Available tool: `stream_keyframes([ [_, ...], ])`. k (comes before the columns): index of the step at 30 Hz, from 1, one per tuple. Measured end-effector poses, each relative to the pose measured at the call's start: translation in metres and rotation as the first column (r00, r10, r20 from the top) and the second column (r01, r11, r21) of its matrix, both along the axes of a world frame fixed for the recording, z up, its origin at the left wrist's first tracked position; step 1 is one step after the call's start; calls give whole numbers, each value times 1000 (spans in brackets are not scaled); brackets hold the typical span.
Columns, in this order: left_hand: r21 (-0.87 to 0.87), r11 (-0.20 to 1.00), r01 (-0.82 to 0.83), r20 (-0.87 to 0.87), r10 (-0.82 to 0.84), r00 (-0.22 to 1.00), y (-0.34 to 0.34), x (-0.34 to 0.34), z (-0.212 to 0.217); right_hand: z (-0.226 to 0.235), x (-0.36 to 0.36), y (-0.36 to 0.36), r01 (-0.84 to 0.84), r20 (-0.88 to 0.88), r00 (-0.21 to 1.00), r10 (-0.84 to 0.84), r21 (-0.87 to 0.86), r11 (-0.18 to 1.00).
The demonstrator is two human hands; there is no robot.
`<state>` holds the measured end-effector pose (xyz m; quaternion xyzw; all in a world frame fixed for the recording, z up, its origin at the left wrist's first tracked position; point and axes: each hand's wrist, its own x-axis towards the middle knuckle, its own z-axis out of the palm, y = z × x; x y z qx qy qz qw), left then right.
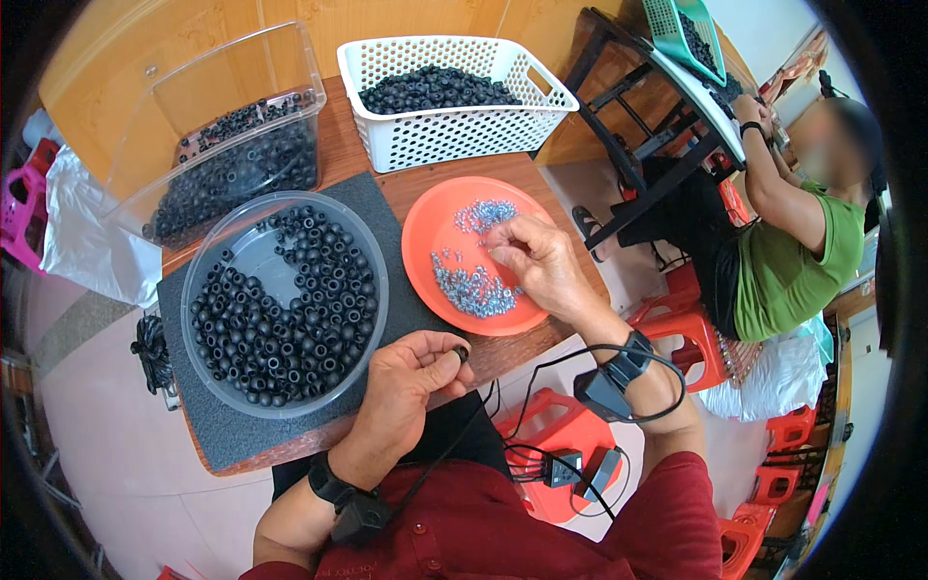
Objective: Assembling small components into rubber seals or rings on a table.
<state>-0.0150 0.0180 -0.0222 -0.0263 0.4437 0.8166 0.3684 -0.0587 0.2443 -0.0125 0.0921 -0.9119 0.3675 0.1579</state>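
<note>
My left hand (408, 385), at the table's front edge, pinches a small black hollow bead-like part (461, 354) between thumb and fingertips. To its left stands a clear round tub (198, 253) holding many loose black parts (261, 333) of the same look, with round openings. My right hand (537, 259) is over an orange plate (420, 224), its thumb and forefinger pinched together. What they hold, if anything, is too small to make out. Small silvery-blue pieces lie on the plate in a far pile (483, 215) and a larger near pile (472, 292).
A clear rectangular bin (307, 72) and a white perforated basket (454, 142), both with black parts, stand at the back. A grey mat (387, 208) lies under the tub. Red stools (556, 416) and cables are below right. Another person (793, 251) sits at a separate table.
</note>
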Motion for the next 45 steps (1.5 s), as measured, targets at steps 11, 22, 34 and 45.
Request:
stream_keyframes([
  [11,61,997,-40,-88,45,995,-2,3,5,46,72,-51,-45,287,933,218,-507,861],
  [22,25,996,-82,-287,86,954,-10,17,17,56,79,-64,-248,-46,969,244,-101,963],
  [34,-2,990,-144,-407,131,904,-32,18,31,84,73,-87,141,528,774,350,-682,718],
  [45,148,945,-293,-277,324,905,-84,17,31,83,35,-144,48,525,698,487,-713,699],
])
